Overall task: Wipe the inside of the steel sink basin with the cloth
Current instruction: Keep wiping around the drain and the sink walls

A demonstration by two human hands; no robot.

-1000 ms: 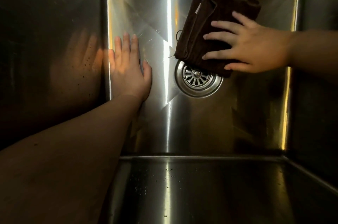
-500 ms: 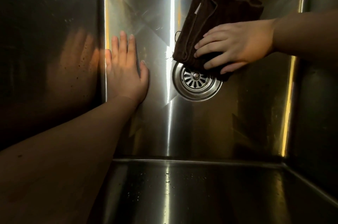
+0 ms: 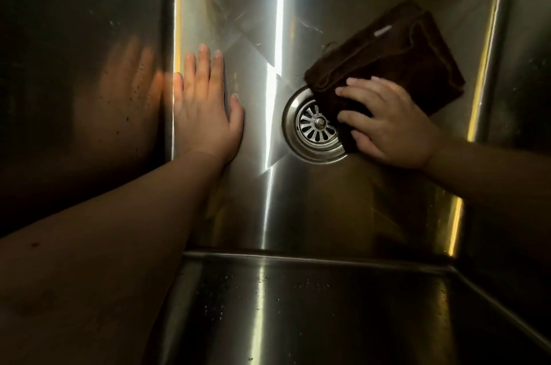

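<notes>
I look down into the steel sink basin (image 3: 268,203). A folded dark brown cloth (image 3: 399,57) lies on the basin floor to the right of the round drain strainer (image 3: 316,123), and its lower corner overlaps the drain's rim. My right hand (image 3: 393,132) presses down on the cloth's near corner with spread fingers. My left hand (image 3: 202,114) lies flat on the basin floor, palm down, against the left wall, apart from the cloth.
Four steel walls enclose the floor. The left wall (image 3: 89,96) mirrors my left hand. The near wall (image 3: 298,305) carries small water spots. A bright streak of light runs down the floor left of the drain.
My right hand has swung the cloth from the far side of the drain down and to the right, turning it. My right forearm now comes in from the lower right. The left hand stays put.
</notes>
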